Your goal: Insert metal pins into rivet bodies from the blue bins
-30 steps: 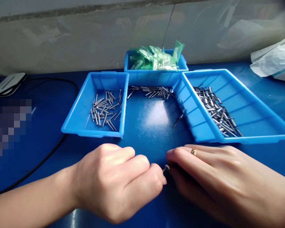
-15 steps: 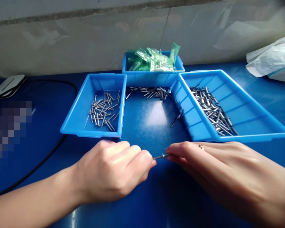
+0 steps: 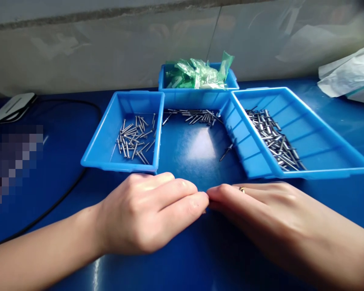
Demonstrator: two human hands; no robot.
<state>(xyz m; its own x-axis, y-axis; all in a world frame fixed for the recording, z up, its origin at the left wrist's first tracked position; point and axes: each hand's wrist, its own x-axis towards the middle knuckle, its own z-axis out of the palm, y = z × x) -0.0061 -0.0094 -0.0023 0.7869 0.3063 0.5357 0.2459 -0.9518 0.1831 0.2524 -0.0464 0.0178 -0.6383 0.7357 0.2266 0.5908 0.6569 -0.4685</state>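
Note:
My left hand [image 3: 157,214] is closed, its fingertips meeting those of my right hand [image 3: 261,214] in front of the bins. The right hand's fingers are pressed together, with a ring on one. Whatever lies between the fingertips is hidden now. Screws [image 3: 133,139] lie in the left blue bin [image 3: 121,165]. Many rivets [image 3: 276,139] fill part of the right blue bin [image 3: 324,151]. More rivets [image 3: 203,116] lie on the blue table between the bins, and a single one [image 3: 226,152] rests beside the right bin.
Behind, a blue bin [image 3: 200,97] holds green plastic packets [image 3: 200,74] near the wall. A white device [image 3: 13,107] and black cable [image 3: 66,192] are at the left. White plastic wrapping [image 3: 348,72] lies at the far right.
My hands have come together at the fingertips. The thin metal rivet that showed between them is now covered. The view has shifted slightly.

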